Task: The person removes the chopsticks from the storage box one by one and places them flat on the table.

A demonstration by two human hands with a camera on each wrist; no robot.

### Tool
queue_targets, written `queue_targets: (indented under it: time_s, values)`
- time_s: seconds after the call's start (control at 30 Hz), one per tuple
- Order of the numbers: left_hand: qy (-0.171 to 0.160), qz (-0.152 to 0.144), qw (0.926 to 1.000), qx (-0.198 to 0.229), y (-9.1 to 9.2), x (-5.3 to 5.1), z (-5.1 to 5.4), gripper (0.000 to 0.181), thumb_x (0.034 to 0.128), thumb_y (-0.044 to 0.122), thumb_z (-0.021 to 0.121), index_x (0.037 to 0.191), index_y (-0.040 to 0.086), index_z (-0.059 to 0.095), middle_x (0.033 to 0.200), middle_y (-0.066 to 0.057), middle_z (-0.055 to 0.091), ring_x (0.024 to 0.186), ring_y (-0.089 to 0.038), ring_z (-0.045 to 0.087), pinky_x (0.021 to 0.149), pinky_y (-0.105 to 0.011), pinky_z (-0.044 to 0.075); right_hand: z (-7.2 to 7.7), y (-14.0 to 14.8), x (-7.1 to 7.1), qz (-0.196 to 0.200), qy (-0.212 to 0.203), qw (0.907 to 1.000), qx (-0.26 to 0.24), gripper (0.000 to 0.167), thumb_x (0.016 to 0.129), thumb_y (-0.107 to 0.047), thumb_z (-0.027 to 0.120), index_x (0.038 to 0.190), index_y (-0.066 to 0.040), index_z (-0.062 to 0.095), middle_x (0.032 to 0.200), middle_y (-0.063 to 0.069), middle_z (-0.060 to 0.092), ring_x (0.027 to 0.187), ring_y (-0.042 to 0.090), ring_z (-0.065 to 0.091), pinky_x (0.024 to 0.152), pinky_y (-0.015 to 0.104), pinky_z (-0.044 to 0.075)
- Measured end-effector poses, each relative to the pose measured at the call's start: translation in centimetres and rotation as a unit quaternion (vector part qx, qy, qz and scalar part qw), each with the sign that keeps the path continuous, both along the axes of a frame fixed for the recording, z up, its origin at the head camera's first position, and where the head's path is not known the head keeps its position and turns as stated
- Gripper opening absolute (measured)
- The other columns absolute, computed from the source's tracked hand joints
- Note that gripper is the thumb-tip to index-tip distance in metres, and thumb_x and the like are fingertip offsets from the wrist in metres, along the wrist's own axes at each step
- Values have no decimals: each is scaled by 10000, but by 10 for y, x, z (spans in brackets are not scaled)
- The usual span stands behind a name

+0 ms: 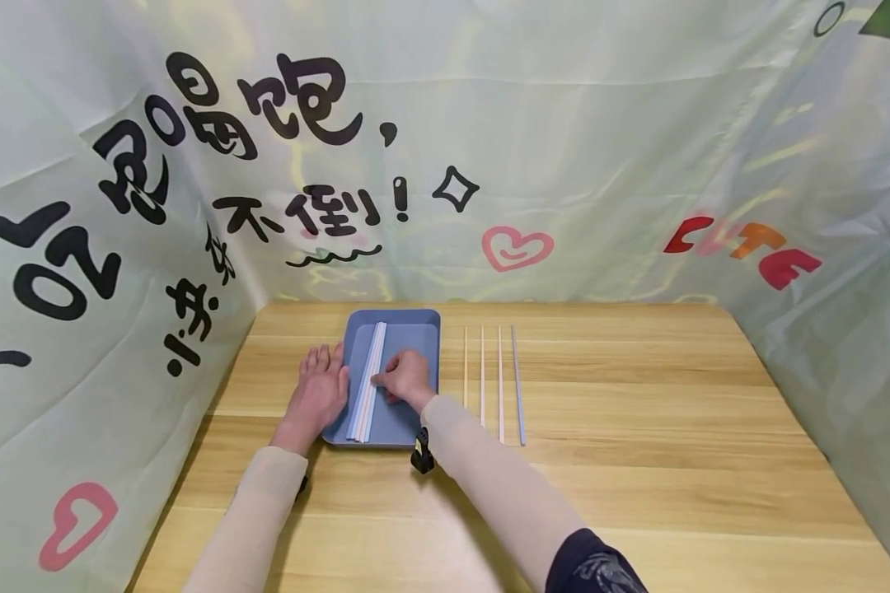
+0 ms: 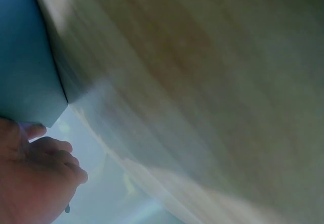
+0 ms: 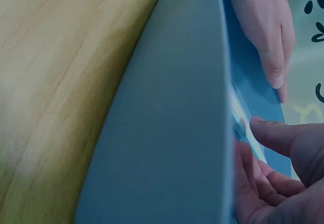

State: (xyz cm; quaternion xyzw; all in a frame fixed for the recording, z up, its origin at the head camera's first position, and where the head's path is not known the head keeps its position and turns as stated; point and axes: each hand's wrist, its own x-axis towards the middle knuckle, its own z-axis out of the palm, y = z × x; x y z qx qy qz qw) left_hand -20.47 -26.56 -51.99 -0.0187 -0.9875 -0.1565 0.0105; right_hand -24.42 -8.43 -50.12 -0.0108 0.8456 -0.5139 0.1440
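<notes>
A blue-grey tray (image 1: 408, 329) lies on the table with a bundle of pale chopsticks (image 1: 367, 387) lengthwise in its left half. My left hand (image 1: 322, 389) rests along the tray's left rim, fingers straight and pointing away from me. My right hand (image 1: 406, 377) is over the tray, its bent fingers at the bundle's right side, about midway along. In the right wrist view the thumb (image 3: 273, 130) and curled fingers (image 3: 248, 168) stand a little apart around the sticks; whether they pinch one is unclear.
Right of the tray, several single chopsticks (image 1: 500, 371) lie apart, roughly parallel, in pale and blue tones; my right sleeve (image 1: 482, 465) covers some near ends. Printed cloth (image 1: 586, 165) hangs behind and beside the wooden table (image 1: 638, 428).
</notes>
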Motion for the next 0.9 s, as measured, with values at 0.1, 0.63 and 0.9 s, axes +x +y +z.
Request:
queue_targets:
  time_s: [0.1,0.63,0.9]
  values:
    - [93,-27,10000,-14,1,0,1,593,1145,266,312,1656,-25,238,1665,-389,244,1575,-564,186,1300,-668,144,-1,1,0,-1,111,9999,87,224,845,-111,892,871,-44,680,579,54,664,452,169,670,490,258,567]
    - [110,17,9999,-121,1,0,-1,592,1144,266,320,1656,-21,242,1668,-383,245,1572,-562,199,1301,-661,154,-9,-2,-2,-111,270,9994,188,274,842,-109,894,790,-76,628,536,33,620,403,155,633,453,248,534]
    - [132,-6,9999,-63,2,-1,0,590,1143,264,303,1653,-27,244,1663,-389,249,1571,-565,195,1299,-667,152,-1,-1,1,-184,216,9992,288,264,856,-51,836,732,-64,603,561,64,641,516,275,742,452,279,578]
